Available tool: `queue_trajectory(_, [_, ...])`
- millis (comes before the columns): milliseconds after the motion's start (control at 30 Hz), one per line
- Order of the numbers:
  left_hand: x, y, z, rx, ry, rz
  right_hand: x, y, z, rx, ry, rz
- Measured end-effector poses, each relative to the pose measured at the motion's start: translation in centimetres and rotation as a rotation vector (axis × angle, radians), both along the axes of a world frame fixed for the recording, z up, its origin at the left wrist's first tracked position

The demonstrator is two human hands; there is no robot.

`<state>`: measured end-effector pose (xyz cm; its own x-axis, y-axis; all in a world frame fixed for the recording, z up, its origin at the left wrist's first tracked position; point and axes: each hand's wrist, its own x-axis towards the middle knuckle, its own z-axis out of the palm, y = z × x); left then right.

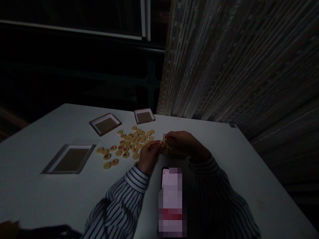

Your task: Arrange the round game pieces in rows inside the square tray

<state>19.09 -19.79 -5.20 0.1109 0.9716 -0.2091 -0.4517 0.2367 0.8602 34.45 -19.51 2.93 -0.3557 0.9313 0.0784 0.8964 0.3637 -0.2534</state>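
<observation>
a small bunch of round cream-coloured game discs held between both hands could slip if the grip loosens, dropping onto the black smartphone with a blurred screen just below or scattering the loose cluster of cream discs beside them, toward the far edge of the white table. the left hand is half closed, its fingertips pinching a red-marked disc. the right hand curls closed around the bunch, both forearms angled inward in blue-striped white sleeves.
</observation>
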Motion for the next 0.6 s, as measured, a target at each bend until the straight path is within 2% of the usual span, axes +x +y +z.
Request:
queue_trajectory(200, [0.2, 0.1, -0.4, 0.002, 0.028, 0.028, -0.5, 0.4, -1.4, 0.003, -0.054, 0.158])
queue_trajectory(367, [0.1, 0.1, -0.6, 0.027, 0.057, 0.003, -0.9, 0.6, -2.1, 0.001, -0.095, 0.154])
queue_trajectory(600, [-0.4, 0.5, -1.4, 0.186, 0.3, -0.038, -1.3, 0.1, -1.4, 0.009, -0.175, 0.106])
